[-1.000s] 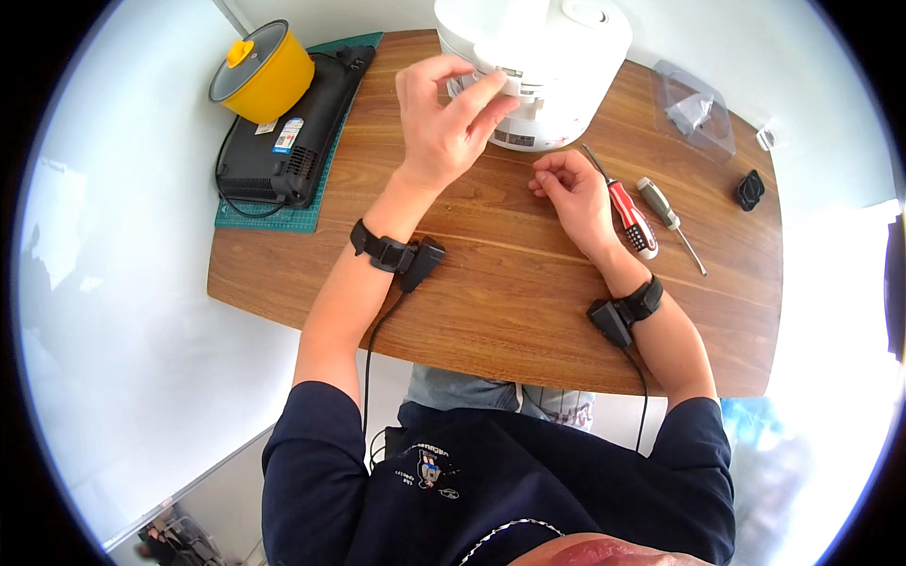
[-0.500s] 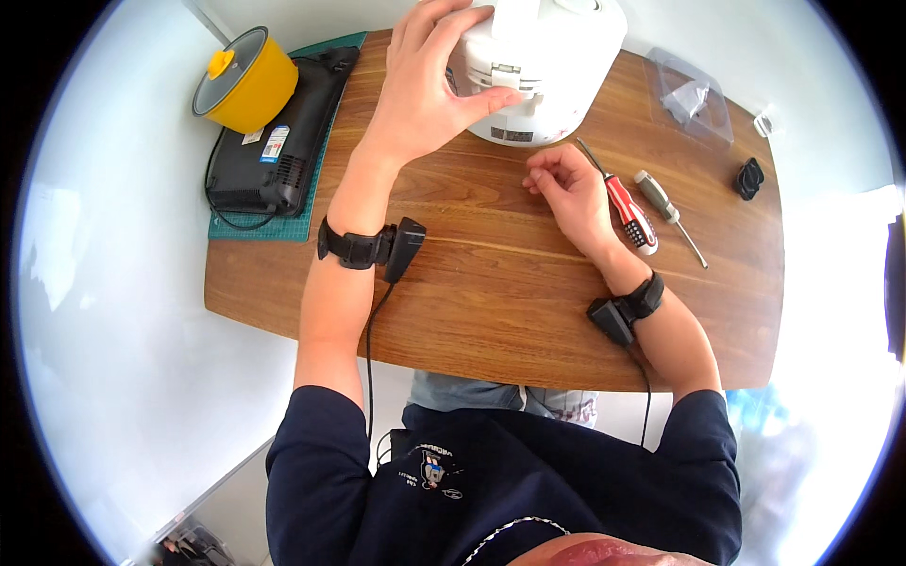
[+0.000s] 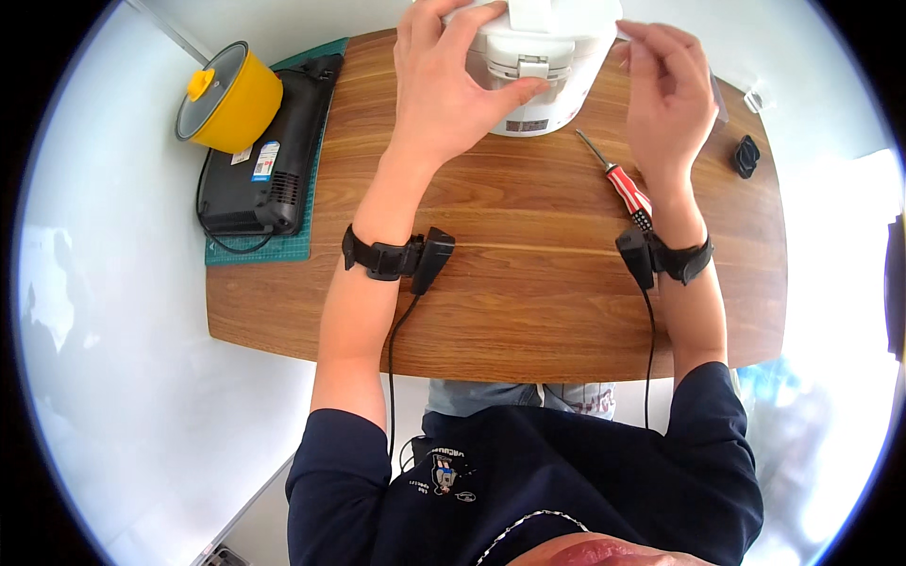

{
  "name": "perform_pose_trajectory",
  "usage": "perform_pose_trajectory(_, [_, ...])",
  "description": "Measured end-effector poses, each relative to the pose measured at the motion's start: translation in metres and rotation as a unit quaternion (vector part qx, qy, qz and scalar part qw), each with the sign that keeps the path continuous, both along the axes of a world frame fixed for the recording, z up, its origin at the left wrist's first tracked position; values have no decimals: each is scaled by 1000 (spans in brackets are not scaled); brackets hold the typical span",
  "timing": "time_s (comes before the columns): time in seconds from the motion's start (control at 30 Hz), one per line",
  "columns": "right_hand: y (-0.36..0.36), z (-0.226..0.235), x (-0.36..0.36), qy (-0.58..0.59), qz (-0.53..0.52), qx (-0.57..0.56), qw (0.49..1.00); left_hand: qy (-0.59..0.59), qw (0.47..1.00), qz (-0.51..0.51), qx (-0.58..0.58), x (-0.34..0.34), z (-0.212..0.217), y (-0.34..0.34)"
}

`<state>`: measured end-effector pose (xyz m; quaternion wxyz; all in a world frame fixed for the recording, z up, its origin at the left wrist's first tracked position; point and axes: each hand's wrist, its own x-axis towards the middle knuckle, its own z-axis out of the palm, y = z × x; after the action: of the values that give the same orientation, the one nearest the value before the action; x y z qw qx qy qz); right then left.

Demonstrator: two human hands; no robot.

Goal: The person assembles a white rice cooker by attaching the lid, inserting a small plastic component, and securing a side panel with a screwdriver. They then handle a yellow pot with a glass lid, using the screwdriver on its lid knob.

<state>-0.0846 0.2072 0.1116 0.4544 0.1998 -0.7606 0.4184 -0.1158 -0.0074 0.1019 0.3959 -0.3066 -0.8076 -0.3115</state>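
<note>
Left grip (image 3: 444, 90) clasps rice cooker (image 3: 543, 66).

Left hand (image 3: 444, 90) curled (fingers spread), right hand (image 3: 665, 90) raised open.

Home repair bench: wooden table (image 3: 528, 283), screwdriver (image 3: 618, 174), cooking appliances.

Left hand (image 3: 448, 90) wraps the white cooker (image 3: 543, 66) from its left side, thumb pressed on the front below the latch. Right hand (image 3: 665, 99) is raised just right of the cooker, fingers loosely curled, contact unclear. Red-handled screwdriver (image 3: 623, 184) lies on the wooden table (image 3: 528, 302) under the right wrist, tip toward the cooker. Far left: yellow pot (image 3: 231, 99) sits on a black hotplate (image 3: 269, 160) over a green mat (image 3: 260, 250). Small black part (image 3: 746, 156) near the right edge.
</note>
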Motion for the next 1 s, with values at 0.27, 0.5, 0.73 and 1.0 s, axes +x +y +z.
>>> perform_pose_trajectory(0.27, [36,1,-45,-219,348,-616,672,14,1000,7,1,-3,-4,2])
perform_pose_trajectory(0.5, [40,-17,-47,-242,570,-511,596,26,1000,11,-8,-5,-5,3])
perform_pose_trajectory(0.73, [-6,26,-6,-88,-54,82,991,52,998,7,-15,-14,-14,1])
perform_pose_trajectory(1.0, [-16,-7,-26,-43,8,-6,999,145,985,-76,51,-40,-37,4])
